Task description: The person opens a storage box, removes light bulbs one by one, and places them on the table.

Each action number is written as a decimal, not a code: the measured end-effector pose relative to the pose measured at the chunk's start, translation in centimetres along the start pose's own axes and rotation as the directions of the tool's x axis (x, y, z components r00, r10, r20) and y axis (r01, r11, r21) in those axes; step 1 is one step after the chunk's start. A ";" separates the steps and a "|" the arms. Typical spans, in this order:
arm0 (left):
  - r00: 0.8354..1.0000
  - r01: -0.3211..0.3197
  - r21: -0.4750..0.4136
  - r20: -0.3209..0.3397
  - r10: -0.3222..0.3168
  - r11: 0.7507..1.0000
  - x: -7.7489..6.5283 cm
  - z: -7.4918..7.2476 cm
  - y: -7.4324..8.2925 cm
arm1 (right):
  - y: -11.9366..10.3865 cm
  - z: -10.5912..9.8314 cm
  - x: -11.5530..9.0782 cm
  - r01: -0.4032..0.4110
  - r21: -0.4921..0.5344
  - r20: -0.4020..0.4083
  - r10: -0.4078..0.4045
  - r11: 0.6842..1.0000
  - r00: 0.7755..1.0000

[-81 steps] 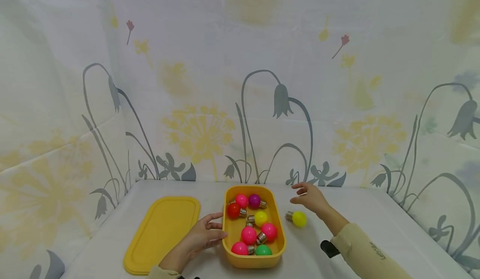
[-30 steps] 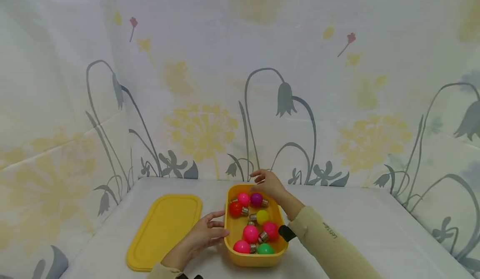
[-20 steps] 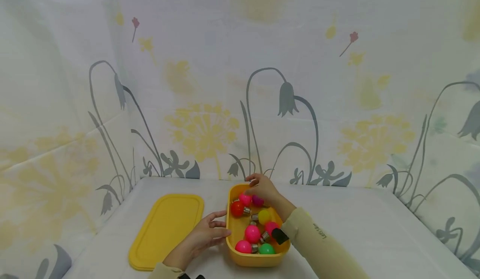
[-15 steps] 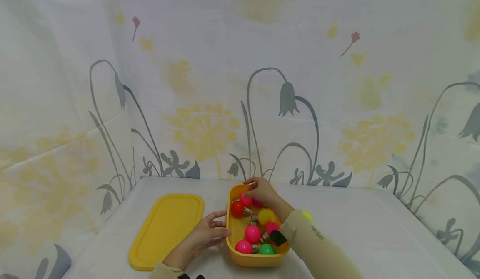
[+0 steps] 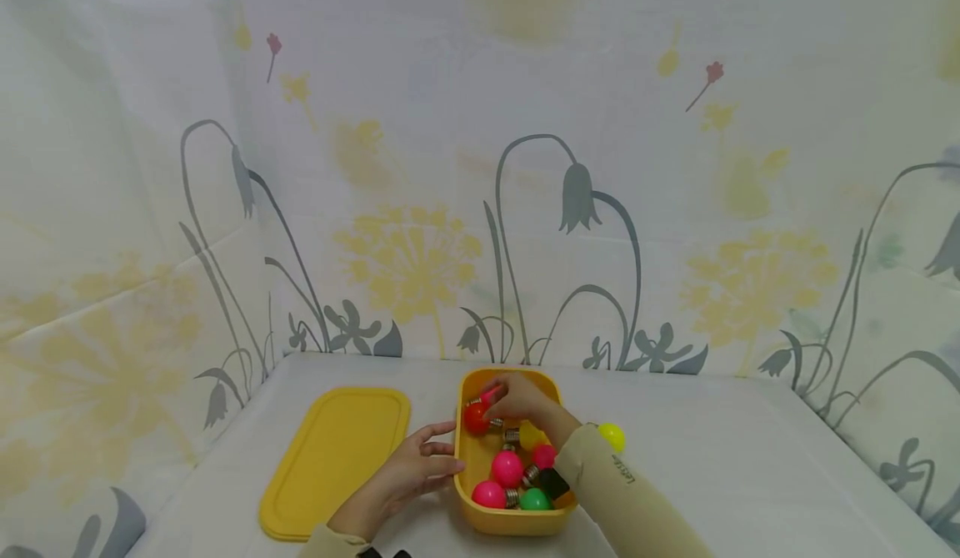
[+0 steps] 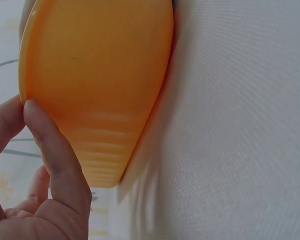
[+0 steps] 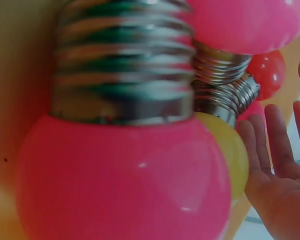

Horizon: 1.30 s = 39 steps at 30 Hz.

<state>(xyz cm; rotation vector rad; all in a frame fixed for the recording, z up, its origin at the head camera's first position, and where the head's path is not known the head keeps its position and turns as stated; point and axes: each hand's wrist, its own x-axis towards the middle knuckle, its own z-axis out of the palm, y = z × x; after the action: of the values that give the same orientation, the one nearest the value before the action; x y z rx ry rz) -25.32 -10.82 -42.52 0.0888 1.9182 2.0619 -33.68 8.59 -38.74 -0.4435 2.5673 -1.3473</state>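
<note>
Light bulbs with round coloured globes and metal screw bases lie in a yellow plastic box (image 5: 513,525). My left hand (image 5: 420,470) is at the box's left side; in the left wrist view its thumb and a finger pinch the rim. My right hand (image 5: 521,399) reaches inside the far end, fingers extended beside the red bulb (image 5: 476,418) and partly over a pink bulb (image 5: 491,393). It hides the purple bulb. In the right wrist view a pink bulb (image 7: 125,175) fills the foreground, with a yellow bulb (image 7: 232,160) beside the right hand's straight fingers.
A yellow lid (image 5: 337,458) lies flat on the white table (image 5: 750,475), left of the box. A loose yellow bulb (image 5: 612,436) lies right of the box, partly behind the right sleeve. A flower-printed curtain (image 5: 420,166) hangs behind the table.
My right hand has moved left from near the loose yellow bulb, across the box's rim, and down among the bulbs at the far end. My left hand has stayed at the rim.
</note>
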 end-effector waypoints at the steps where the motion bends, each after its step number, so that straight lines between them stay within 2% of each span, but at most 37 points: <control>1: 1.000 0.001 0.000 -0.001 -0.001 1.000 0.0 0.0 0.0 | 0.0 0.1 0.0 0.002 -0.011 0.006 -0.002 1.000 1.000; 9: 1.000 -0.004 -0.004 0.000 0.004 1.000 0.0 0.0 -0.1 | 0.6 0.4 0.0 -0.003 -0.095 0.042 0.007 0.995 0.999; 19: 1.000 -0.023 -0.011 0.006 0.023 1.000 -0.1 0.1 -0.1 | 0.4 1.2 0.1 0.036 -0.204 0.023 -0.032 0.978 0.999; 28: 1.000 -0.023 -0.004 0.006 0.023 1.000 -0.2 0.2 0.0 | -0.2 0.7 -0.3 -0.010 -0.119 0.034 0.014 0.993 0.999; 39: 1.000 0.000 0.005 -0.012 0.000 1.000 0.0 0.1 0.0 | -1.3 -0.2 -1.4 0.003 -0.033 0.081 0.000 0.999 0.997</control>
<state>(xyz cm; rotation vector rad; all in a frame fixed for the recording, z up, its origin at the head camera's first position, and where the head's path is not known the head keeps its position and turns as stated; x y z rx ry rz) -25.32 -10.75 -42.53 0.0776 1.9307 2.0616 -32.18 8.57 -37.53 -0.4956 2.5275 -1.2619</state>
